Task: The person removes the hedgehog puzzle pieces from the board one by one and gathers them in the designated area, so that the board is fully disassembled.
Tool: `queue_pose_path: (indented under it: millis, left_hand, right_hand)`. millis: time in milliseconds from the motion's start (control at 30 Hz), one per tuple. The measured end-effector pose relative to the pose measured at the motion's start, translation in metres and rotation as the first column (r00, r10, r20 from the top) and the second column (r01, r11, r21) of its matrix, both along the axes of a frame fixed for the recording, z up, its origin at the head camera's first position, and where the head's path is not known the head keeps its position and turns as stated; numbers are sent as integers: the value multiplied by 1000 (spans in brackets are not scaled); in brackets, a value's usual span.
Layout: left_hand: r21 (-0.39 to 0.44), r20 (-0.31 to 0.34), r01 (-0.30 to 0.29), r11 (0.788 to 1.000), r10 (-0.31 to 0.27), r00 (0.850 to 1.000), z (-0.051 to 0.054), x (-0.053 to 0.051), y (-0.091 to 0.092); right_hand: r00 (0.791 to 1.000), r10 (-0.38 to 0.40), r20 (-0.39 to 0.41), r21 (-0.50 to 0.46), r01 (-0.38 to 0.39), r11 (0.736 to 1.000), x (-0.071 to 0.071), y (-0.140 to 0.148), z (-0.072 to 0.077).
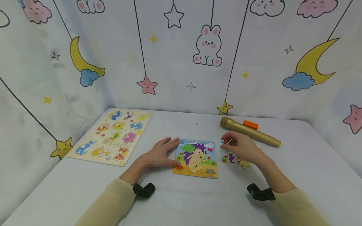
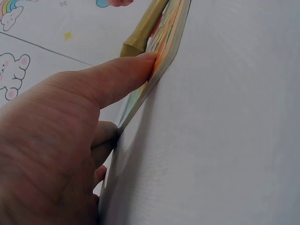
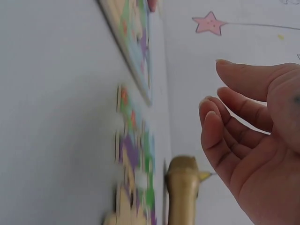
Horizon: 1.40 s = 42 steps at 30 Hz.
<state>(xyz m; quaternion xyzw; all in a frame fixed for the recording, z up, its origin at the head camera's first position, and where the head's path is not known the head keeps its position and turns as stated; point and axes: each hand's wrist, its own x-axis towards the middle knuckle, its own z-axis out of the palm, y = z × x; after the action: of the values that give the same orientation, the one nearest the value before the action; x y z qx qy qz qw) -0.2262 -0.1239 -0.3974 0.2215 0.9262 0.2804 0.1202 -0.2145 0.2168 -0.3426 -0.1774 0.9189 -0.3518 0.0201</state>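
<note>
A square puzzle board [image 1: 195, 158] with a purple-spined hedgehog picture lies flat on the table. My left hand [image 1: 162, 153] is spread at its left side, the thumb resting on the lower left edge and the fingers by the upper left corner. In the left wrist view, the straight thumb [image 2: 126, 75] lies over the board's rim. Loose puzzle pieces [image 1: 232, 158] lie just right of the board, partly hidden under my right hand [image 1: 240, 146]. The right wrist view shows this hand's fingers loosely bent, thumb apart, with nothing between them, above the pieces [image 3: 133, 150].
Behind my right hand lies a gold microphone-shaped thing [image 1: 250, 131], with an orange block [image 1: 250, 125] beside it. A large board of animal pictures [image 1: 111, 136] lies at the left back. A printed curtain [image 1: 175, 56] stands behind the white table [image 1: 181, 201].
</note>
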Motion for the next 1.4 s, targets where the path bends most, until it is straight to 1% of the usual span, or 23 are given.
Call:
queue_pose_path:
  millis: [100,200,300,400,533,633,867,1100,1400]
  left_hand:
    - [3,4,-5,1000,5,1000,0,1,1]
    - [5,3,-10,1000,10,1000,-2,1,1]
    - [5,-1,-10,1000,10,1000,-3,1,2]
    - [4,-3,-9,1000,9,1000,-2,2,2]
    - [5,-5,-6,1000,6,1000,-1,2,2]
    - [6,-5,5,1000,-5,1000,-1,3,2]
    - [7,-5,10,1000,-10,1000,0,3,1]
    - [14,-8,10,1000,-10,1000,1,2,0]
    - [17,-10,-1,1000,1,1000,1,1,0]
  right_hand:
    - [999,37,25,-11,-37,999,-4,-16,-2]
    - [995,72,66,-19,-71,997,-5,-29,-5]
    - [988,96,119,-26,-94,995,-6,-37,-10]
    - [981,123,153,-17,-122,992,-6,-41,-16]
    - [972,157,174,39,-166,985,-4,-44,-23]
    - [968,162,192,80,-180,980,0,-46,-26]
    - [971,169,170,146,-194,970,3,-50,-27]
    - [972,167,166,158,-193,968,4,-54,-24]
    - [982,157,109,168,-174,970,4,-55,-23]
